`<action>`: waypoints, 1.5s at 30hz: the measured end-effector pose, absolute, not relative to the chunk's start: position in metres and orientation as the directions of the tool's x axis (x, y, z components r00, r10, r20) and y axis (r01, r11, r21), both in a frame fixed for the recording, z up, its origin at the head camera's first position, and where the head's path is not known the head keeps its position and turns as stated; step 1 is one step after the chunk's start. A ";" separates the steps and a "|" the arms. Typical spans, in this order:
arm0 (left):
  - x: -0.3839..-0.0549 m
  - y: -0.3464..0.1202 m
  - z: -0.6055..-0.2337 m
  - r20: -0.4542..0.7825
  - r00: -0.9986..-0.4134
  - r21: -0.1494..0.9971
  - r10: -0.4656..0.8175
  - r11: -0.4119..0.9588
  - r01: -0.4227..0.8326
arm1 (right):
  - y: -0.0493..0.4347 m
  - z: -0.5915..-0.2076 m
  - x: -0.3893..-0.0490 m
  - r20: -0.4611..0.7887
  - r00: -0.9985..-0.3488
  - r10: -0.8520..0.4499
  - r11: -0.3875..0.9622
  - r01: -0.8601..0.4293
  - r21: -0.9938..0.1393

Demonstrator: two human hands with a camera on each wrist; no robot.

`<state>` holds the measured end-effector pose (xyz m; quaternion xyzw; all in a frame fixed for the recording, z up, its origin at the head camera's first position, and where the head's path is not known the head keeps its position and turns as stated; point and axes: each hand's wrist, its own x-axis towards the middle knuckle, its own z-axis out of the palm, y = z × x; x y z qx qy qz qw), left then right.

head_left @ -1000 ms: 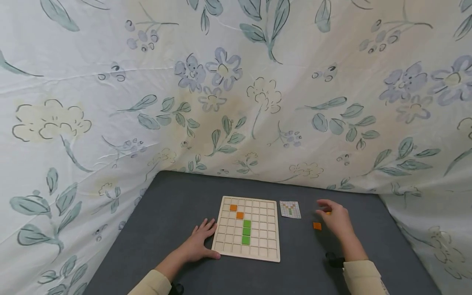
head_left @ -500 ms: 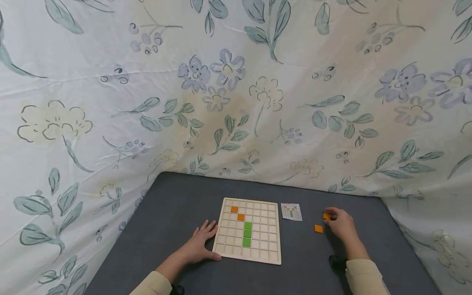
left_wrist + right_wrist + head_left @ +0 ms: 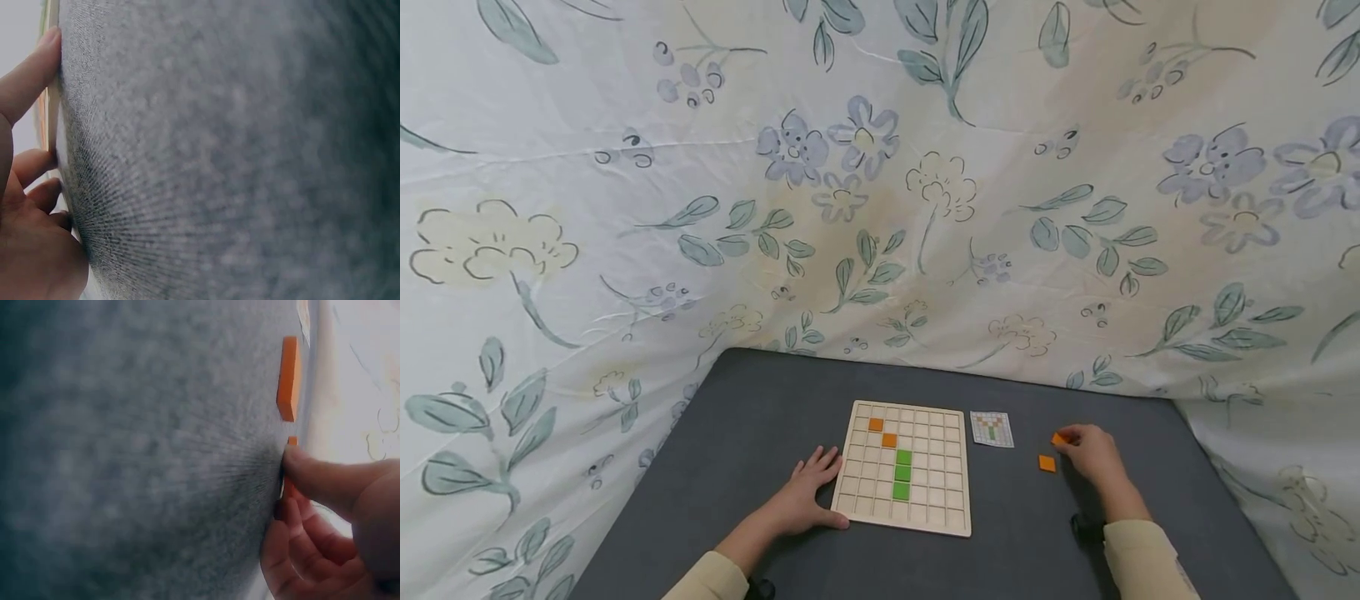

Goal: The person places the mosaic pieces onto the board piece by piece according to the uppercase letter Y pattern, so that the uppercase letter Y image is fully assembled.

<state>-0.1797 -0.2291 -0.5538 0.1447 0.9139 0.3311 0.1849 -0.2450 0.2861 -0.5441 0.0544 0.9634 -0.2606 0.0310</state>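
Observation:
A wooden grid board [image 3: 940,512] lies on the dark table, with two orange tiles and three green tiles in a bent line of cells. My left hand [image 3: 805,498] rests at its left side, fingers spread along the edge and thumb by the near-left corner. In the left wrist view, the thumb and fingers touch the board's edge. Right of the board, my right hand [image 3: 1093,454] pinches an orange tile [image 3: 1059,438] between thumb and fingers, low over the table. Another orange tile [image 3: 1047,463] lies flat just in front of that hand.
A small printed pattern card [image 3: 992,429] lies between the board and the right hand. Behind the dark table [image 3: 760,400] hangs a floral cloth [image 3: 880,208], which also closes off both sides.
My right hand reached over the farther orange tile, closed its thumb and fingers on it, and shifted it slightly left. My left hand stays at the board's edge.

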 end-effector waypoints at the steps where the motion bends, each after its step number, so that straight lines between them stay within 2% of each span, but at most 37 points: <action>1: -0.180 -0.229 -0.554 -0.242 -0.890 0.657 0.387 0.740 0.143 | 0.285 -0.544 -0.244 -0.087 -0.993 0.084 0.862 0.116 -0.493; 27: -0.178 -0.231 -0.552 -0.255 -0.880 0.657 0.400 0.739 0.145 | 0.221 -0.507 -0.231 0.150 -0.985 -0.088 0.861 -0.151 -0.486; 45: -0.181 -0.233 -0.549 -0.260 -0.879 0.659 0.400 0.738 0.141 | 0.176 -0.502 -0.240 0.143 -0.979 -0.146 0.818 -0.201 -0.539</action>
